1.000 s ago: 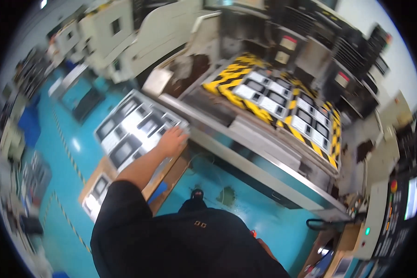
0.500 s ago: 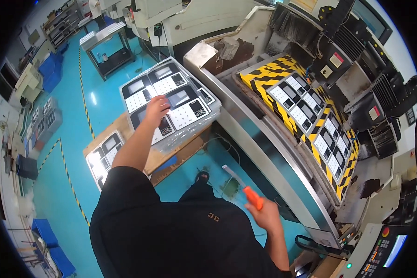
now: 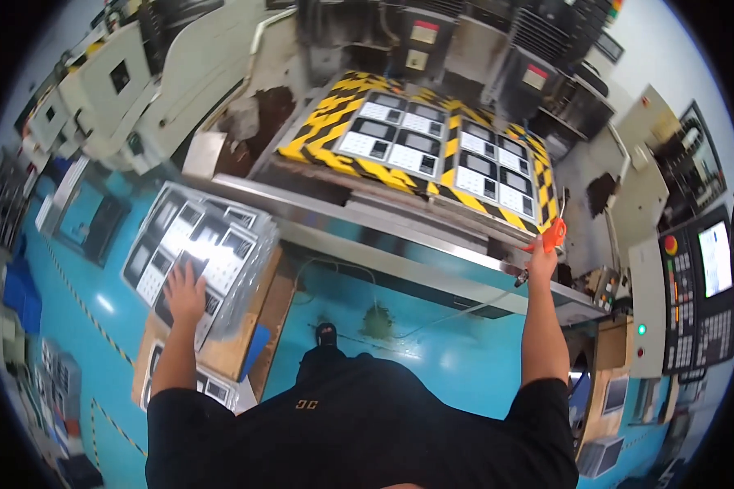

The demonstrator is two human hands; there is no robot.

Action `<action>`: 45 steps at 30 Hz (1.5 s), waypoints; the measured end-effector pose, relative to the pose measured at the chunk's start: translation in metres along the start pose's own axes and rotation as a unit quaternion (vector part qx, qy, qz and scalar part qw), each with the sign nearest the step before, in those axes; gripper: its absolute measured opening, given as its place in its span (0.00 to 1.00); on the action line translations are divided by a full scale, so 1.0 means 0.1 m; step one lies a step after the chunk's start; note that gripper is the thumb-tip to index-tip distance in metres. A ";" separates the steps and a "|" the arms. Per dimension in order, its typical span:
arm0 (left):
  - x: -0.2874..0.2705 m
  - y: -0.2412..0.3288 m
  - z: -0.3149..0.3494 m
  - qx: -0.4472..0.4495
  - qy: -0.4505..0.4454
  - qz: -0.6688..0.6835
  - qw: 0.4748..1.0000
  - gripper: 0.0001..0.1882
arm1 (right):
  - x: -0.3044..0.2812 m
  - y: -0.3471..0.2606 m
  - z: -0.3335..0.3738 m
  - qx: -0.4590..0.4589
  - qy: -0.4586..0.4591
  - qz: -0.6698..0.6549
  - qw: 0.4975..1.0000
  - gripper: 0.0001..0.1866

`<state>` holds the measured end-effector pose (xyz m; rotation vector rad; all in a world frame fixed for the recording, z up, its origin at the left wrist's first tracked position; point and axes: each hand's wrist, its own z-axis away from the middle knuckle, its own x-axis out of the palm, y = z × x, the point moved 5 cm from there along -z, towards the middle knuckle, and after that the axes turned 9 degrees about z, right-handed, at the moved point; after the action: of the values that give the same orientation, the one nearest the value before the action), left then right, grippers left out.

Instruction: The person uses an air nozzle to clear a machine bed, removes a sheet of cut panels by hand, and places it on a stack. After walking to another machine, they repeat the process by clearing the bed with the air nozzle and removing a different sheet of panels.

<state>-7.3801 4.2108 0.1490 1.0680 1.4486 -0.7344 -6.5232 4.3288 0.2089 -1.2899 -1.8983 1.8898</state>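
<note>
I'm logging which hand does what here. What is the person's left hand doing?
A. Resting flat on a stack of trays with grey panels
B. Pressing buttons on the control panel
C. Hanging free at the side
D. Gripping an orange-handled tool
A: the left hand lies palm-down on the stack of trays, while the right hand holds the orange-handled tool.

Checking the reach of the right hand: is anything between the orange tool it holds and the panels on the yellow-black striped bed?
Nothing visible. The right hand holds the orange tool at the striped bed's near right corner, beside the panels.
</note>
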 end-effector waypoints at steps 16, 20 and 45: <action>-0.22 0.09 -0.09 -0.023 -0.020 -0.006 1.000 0.34 | 0.28 0.38 -0.43 0.067 0.007 -0.020 0.998 0.17; -0.02 0.29 -0.28 0.042 -0.015 -0.015 0.999 0.34 | -0.10 0.95 -0.55 0.057 0.030 -0.080 0.995 0.14; 0.10 -0.10 0.12 0.006 0.000 0.031 1.000 0.34 | 0.06 1.03 -0.04 0.046 -0.069 -0.008 0.997 0.17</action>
<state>-7.3838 4.1981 0.1356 1.1173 1.4071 -0.7001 -6.4786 4.3172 0.1161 -1.1418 -1.8539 2.0813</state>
